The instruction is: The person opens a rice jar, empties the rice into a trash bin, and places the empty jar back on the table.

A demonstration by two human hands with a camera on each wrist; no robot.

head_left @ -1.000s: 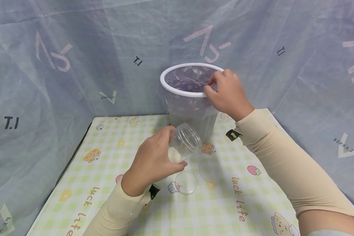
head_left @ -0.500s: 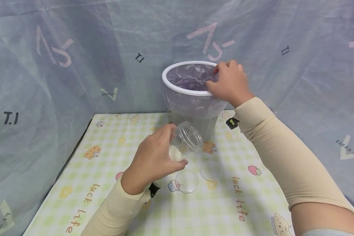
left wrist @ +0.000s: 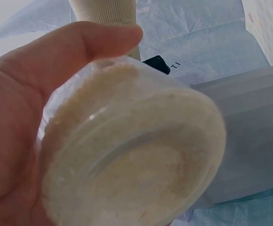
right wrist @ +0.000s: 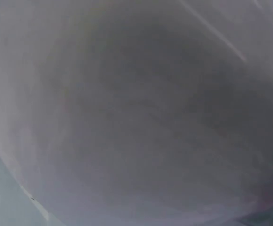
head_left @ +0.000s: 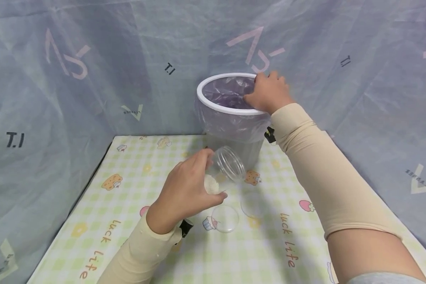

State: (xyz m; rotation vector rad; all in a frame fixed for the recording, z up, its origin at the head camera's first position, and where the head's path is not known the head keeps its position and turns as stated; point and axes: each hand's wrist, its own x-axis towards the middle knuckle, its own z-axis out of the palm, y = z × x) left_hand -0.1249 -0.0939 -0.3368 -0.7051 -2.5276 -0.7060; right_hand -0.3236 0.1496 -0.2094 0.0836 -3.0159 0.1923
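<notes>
In my left hand [head_left: 186, 189] is a clear plastic jar [head_left: 230, 165], gripped round its lower part and tilted with its threaded mouth towards the trash can. White, grainy-looking contents [head_left: 211, 184] lie at its bottom; the left wrist view shows the jar's base [left wrist: 141, 174] close up, with my thumb [left wrist: 103, 40] along its side. The trash can [head_left: 234, 146] is grey, with a white rim [head_left: 220, 108] and a clear liner. My right hand [head_left: 269, 92] grips the rim's right side, thumb on the inner side; some fingertips are hidden. A grey surface [right wrist: 136, 113] fills the right wrist view.
Two clear round discs lie on the checked tablecloth [head_left: 156, 260]: one disc [head_left: 225, 219] near the left hand, the other disc [head_left: 253, 205] fainter, to its right. A blue-grey curtain [head_left: 156, 90] encloses the back and sides. The trash can stands near the back edge.
My right hand has gone from a pinch near the front right of the rim to further back along its right side, with thumb and fingers spread wider. The left hand and jar have barely moved.
</notes>
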